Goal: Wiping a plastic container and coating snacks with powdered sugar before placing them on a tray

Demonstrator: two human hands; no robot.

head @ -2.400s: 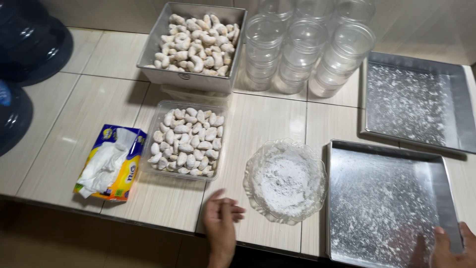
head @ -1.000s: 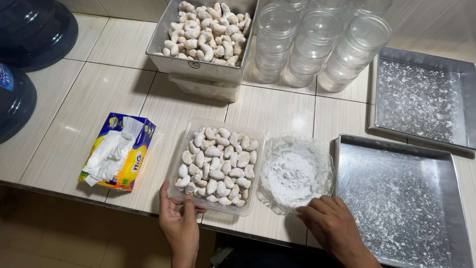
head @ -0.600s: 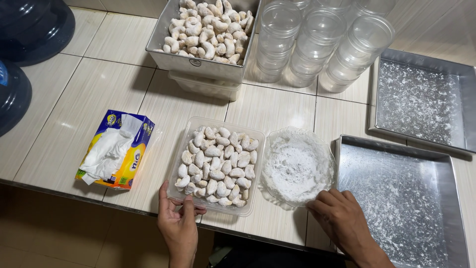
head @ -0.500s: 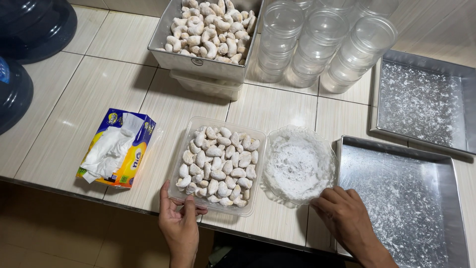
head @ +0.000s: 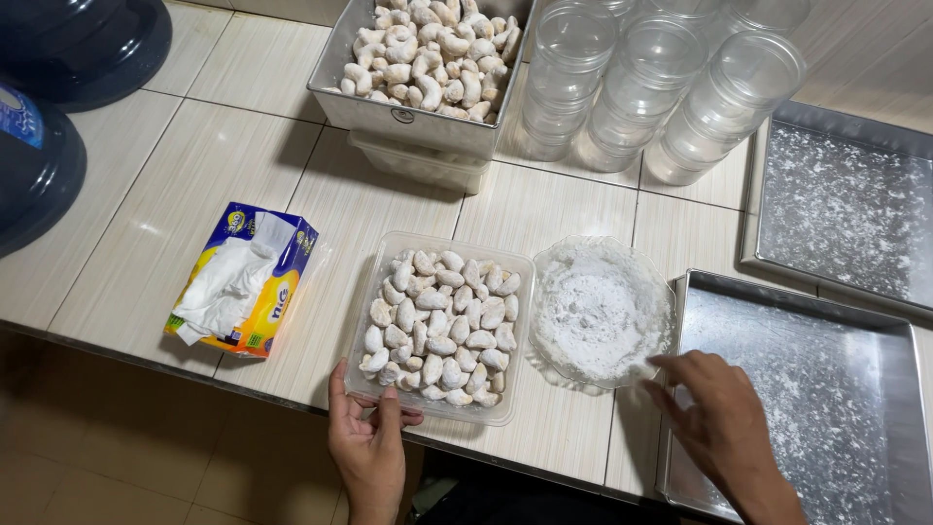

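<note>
A clear plastic tray (head: 518, 261) of white crescent cookies sits at the counter's front edge. My left hand (head: 367, 442) rests against its near left corner, thumb and fingers touching the rim. To the right of the tray stands a clear glass bowl (head: 601, 309) holding white powdered sugar. My right hand (head: 724, 428) hovers at the bowl's near right rim, fingers spread, over the edge of a metal baking pan (head: 807, 321) dusted with sugar. It holds nothing.
A metal pan of cookies (head: 389, 112) sits on a plastic box at the back. Stacks of clear round containers (head: 661, 87) stand to its right. A second dusted metal pan (head: 846, 204) lies far right. A tissue pack (head: 243, 280) and dark water jugs (head: 39, 165) are left.
The cookie tray was drawn to the counter's front edge beside the sugar bowl. My right hand left the far pan and came to the bowl's near right rim.
</note>
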